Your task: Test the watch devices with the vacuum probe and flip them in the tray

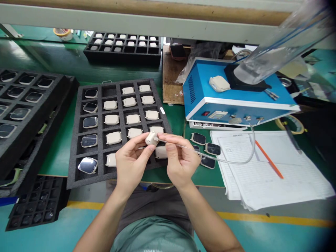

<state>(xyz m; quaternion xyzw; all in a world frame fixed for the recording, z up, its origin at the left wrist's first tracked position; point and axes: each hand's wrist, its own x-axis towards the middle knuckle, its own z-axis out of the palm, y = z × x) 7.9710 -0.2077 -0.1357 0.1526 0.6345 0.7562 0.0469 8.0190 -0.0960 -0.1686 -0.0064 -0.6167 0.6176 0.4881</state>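
Between thumb and fingers, my left hand [133, 157] grips a cream watch case [151, 139] on its edge. My right hand [181, 159] pinches the end of a thin clear tube [223, 160], whose tip meets the side of the case. The tube curves back to the front of a blue machine [202, 94]. Under both hands lies a black foam tray [101, 150] with cream watch cases in its compartments. Those in its left column show dark screens, while the others lie with pale backs up. My hands hide part of its lower right.
Several watch cases [212, 149] lie right of my hands. Another case [219, 84] rests on the machine beside a clear cylinder [252, 66]. Paper sheets [236, 182] bear an orange pen [269, 159]. Stacked foam trays [56, 91] stand left; another tray [122, 57] sits behind.
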